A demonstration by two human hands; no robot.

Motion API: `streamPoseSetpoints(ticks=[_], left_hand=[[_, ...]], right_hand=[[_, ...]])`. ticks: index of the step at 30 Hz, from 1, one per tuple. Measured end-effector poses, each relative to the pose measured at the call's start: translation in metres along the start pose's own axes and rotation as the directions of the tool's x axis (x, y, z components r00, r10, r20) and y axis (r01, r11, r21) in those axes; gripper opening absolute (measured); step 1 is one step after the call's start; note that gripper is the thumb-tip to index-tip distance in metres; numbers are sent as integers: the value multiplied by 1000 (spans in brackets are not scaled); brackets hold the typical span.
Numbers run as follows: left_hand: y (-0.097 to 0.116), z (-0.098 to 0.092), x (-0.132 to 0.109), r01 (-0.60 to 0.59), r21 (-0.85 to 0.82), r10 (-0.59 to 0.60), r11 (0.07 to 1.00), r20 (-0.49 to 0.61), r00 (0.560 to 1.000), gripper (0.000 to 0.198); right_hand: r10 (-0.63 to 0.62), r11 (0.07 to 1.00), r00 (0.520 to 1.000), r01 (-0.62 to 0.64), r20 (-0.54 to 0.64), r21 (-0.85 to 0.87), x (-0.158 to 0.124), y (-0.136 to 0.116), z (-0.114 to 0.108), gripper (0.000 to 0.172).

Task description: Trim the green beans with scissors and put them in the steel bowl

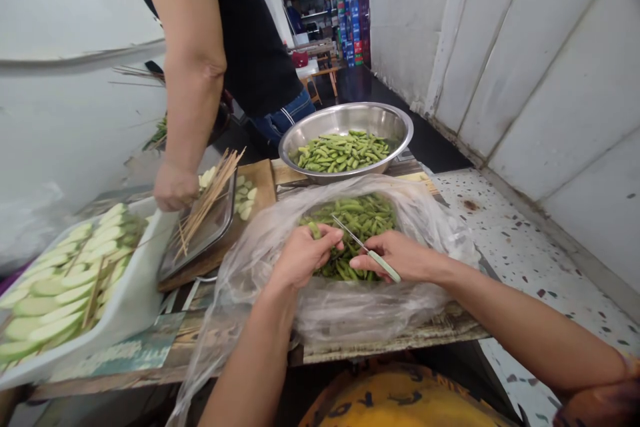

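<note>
While the left hand [301,256] pinched a bean pod [315,230] between closed fingers, right hand [403,257] fingers wrapped round a small knife [369,251], plastic bag [350,310] beneath, steel bowl [345,120] at twelve o'clock.

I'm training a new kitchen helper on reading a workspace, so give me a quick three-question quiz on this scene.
1. True or false: the right hand holds a slim blade with a pale green handle.
2. The left hand pinches a green pod over: A) a plastic bag; B) a wooden crate; C) a sink.
3. Fill in: beside the co-worker's hand lies a bundle of thin wooden ____.

Key: 1 true; 2 A; 3 skewers.
</note>
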State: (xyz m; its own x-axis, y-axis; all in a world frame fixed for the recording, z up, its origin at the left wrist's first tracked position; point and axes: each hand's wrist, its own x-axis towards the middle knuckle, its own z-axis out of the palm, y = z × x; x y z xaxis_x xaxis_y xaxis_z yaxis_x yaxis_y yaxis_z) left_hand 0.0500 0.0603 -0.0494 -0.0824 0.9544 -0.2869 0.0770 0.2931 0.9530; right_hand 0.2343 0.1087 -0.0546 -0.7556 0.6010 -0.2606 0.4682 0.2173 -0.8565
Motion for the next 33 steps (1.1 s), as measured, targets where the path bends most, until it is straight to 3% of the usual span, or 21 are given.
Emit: streamPoseSetpoints(ticks=[6, 11, 15, 22, 33], left_hand=[[-3, -3, 3, -10, -37, 11, 999, 18, 1000, 34], [-6, -4, 6, -46, -178, 46, 983, -4, 999, 30], [-6, -4, 10, -78, -260, 90, 962, 34, 995, 24], [-11, 8, 15, -166, -325, 115, 931, -169, 979, 31], [-12, 13, 14, -155, -335, 108, 929, -153, 982, 32]], right_hand=[[14, 998, 1000, -13, -24, 54, 2, 4, 4, 48], [-10, 982, 999, 18, -44, 189, 5, 7, 1, 43], [38, 981, 999, -33, -18, 192, 2, 1, -3, 43], [11, 959, 999, -24, 49, 282, 2, 1, 0, 44], [19, 959, 999, -27, 31, 281, 2, 1, 1, 44]])
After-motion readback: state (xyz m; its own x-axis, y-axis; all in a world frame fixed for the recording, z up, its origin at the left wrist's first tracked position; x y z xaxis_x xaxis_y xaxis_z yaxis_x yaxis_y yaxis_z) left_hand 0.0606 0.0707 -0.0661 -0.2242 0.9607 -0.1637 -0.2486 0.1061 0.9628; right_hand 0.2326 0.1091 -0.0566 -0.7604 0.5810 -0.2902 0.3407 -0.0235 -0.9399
